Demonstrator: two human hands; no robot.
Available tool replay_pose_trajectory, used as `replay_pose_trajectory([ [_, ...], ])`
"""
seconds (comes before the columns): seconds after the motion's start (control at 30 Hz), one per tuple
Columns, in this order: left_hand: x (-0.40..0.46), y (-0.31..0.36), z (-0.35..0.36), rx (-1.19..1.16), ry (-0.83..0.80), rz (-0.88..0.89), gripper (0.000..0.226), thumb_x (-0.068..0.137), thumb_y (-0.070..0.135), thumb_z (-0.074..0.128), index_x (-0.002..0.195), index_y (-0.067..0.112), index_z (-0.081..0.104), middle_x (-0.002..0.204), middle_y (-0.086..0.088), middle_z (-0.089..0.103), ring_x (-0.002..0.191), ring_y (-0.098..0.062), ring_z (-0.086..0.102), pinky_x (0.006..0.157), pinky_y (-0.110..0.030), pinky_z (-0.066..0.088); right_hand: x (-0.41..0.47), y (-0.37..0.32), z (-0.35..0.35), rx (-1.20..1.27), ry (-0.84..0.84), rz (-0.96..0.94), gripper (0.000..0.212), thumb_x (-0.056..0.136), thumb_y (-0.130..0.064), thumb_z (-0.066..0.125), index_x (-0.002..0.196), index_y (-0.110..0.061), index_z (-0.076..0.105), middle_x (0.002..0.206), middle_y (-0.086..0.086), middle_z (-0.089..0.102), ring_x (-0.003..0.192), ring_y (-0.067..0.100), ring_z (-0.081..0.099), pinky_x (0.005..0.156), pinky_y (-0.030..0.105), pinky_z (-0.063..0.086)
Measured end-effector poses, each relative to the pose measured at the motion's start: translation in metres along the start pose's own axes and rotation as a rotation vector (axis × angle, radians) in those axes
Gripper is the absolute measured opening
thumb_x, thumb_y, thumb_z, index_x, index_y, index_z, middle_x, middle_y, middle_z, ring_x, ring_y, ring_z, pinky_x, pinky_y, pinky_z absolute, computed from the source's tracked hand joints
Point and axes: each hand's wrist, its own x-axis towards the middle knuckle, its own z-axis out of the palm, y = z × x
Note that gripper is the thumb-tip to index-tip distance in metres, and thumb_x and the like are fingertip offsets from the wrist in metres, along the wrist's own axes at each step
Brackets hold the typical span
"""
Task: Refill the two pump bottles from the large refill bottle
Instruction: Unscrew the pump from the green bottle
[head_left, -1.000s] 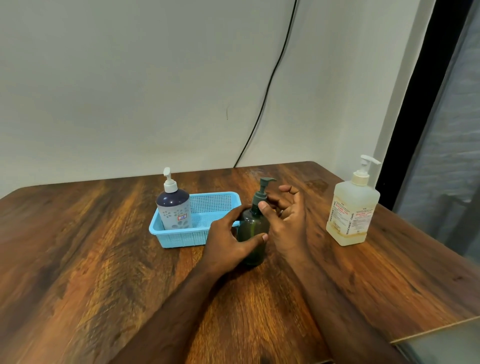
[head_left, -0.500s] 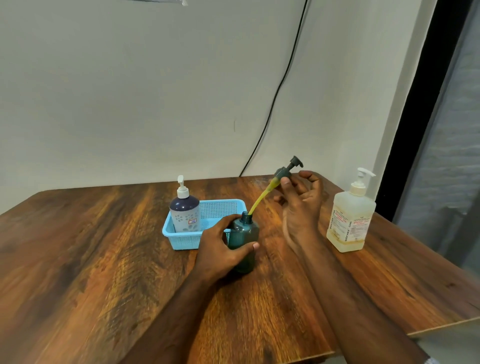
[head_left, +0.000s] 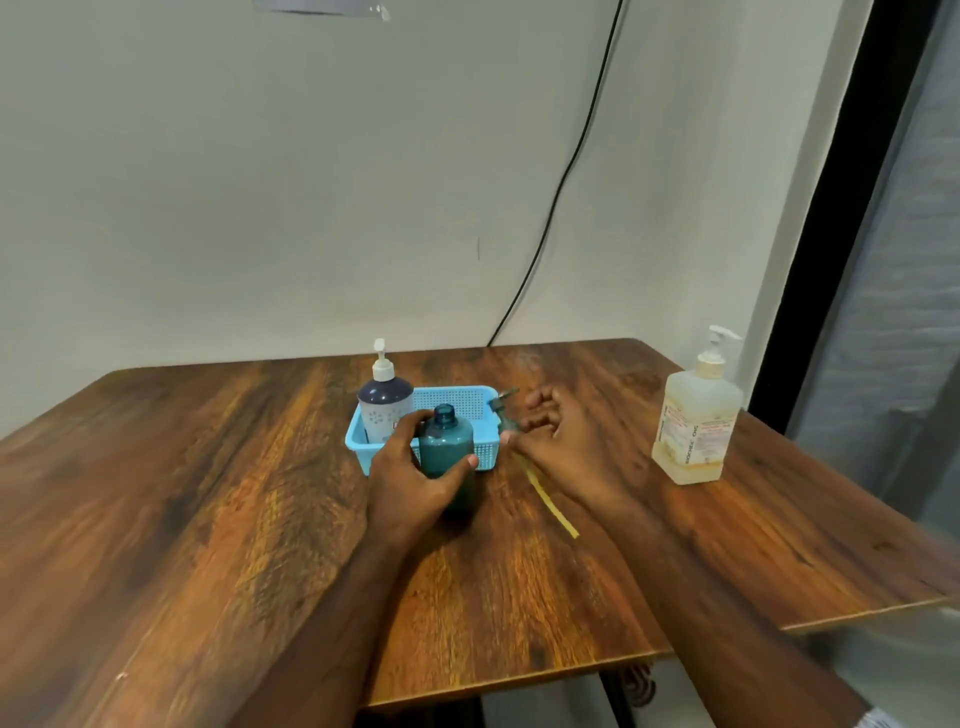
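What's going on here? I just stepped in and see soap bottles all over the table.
A person is refilling pump bottles. The left hand grips the green bottle, now open at the neck. The right hand holds its pump head, lowering it so the yellow tube lies along the table. The second pump bottle stands capped in the blue basket. The large refill bottle stands untouched to the right.

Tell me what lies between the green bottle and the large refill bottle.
In the head view, between the green bottle and the large refill bottle lies the right hand, holding the removed pump by the table.
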Motion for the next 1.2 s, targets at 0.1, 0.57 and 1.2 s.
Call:
replay_pose_trajectory([
  [0.1,-0.001,-0.005,-0.011,0.042,0.014,-0.011,0.073,0.071,0.049,0.086,0.132,0.04,0.047,0.135,0.008,0.061,0.117,-0.011,0.061,0.094,-0.037,0.059,-0.013,0.021,-0.004,-0.237,-0.132,0.01,0.039,0.07,-0.014,0.087,0.094,-0.029,0.061,0.086,-0.006,0.068,0.079,0.004,0.065,0.074,0.03,0.057],
  [0.57,-0.011,-0.011,-0.035,0.055,-0.04,-0.005,0.081,0.076,0.031,0.087,0.145,0.033,0.044,0.14,0.005,0.054,0.118,-0.021,0.059,0.097,-0.043,0.056,-0.016,0.035,0.037,-0.489,-0.288,0.015,0.029,0.077,-0.033,0.084,0.093,-0.032,0.061,0.093,-0.012,0.063,0.084,0.005,0.06,0.065,0.024,0.047],
  [1.2,-0.015,-0.004,-0.031,0.141,0.213,0.133,0.064,0.069,0.042,0.09,0.117,0.022,0.053,0.106,-0.001,0.056,0.088,-0.017,0.056,0.06,-0.019,0.043,-0.008,0.03,0.021,-0.628,-0.316,0.044,0.02,0.084,-0.045,0.075,0.094,-0.03,0.066,0.092,-0.014,0.06,0.082,0.001,0.054,0.061,0.026,0.04],
])
